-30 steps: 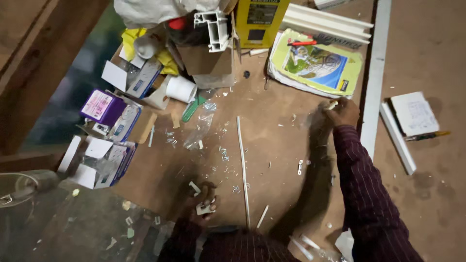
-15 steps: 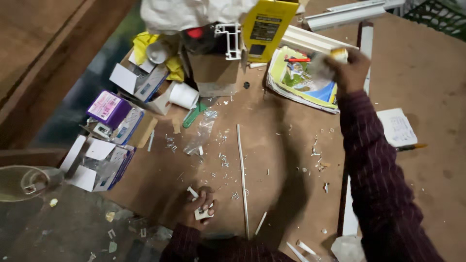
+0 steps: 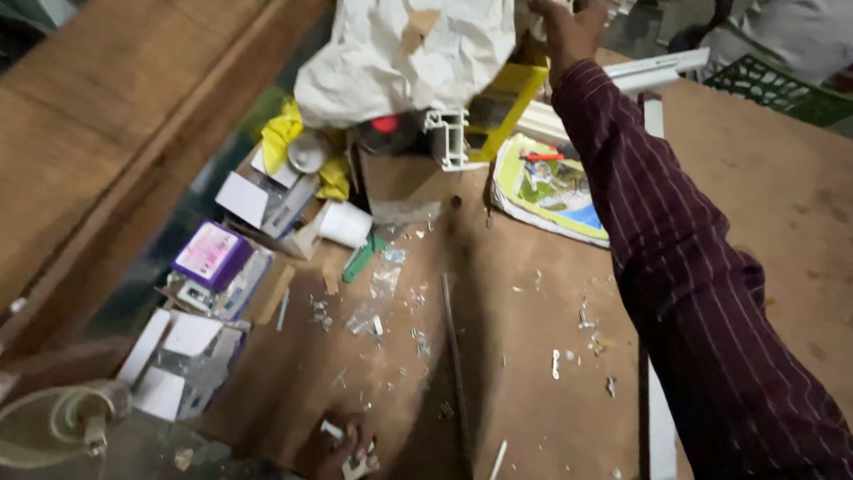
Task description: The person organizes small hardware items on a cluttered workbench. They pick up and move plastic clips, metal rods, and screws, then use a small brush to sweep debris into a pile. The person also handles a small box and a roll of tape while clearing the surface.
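Hands well apart across a cluttered brown table [image 3: 533, 356]. Right hand [image 3: 569, 27] stretched far up to the top edge of view, at the crumpled white bag [image 3: 400, 62] heaped over the back of the table; fingers partly cut off by the frame, so cannot tell whether they are closed on anything or merely touching the bag's edge. Striped maroon sleeve [image 3: 675, 267] runs the length of the reach.

Left hand [image 3: 342, 449] low at the near edge, fingers curled, pinching small white plastic pieces [image 3: 355, 462] against the table.

Around them: yellow box [image 3: 506, 107] half under the bag, white plastic profile section [image 3: 449, 138] standing beside it, illustrated booklet [image 3: 551, 191] lying flat below the sleeve, white cup [image 3: 345, 224] tipped on its side, purple box [image 3: 211, 253] among opened white cartons at left. Thin rod [image 3: 455, 356] lies lengthwise down the middle, with white chips and scraps scattered on either side.

Judgement: step in hand looks like a reach to the back pile while the left hand keeps the small parts pinned. Next move probably calls for a sure grip before drawing back, since the bag is loose and leans on the items beneath; a careless pull could topple them.
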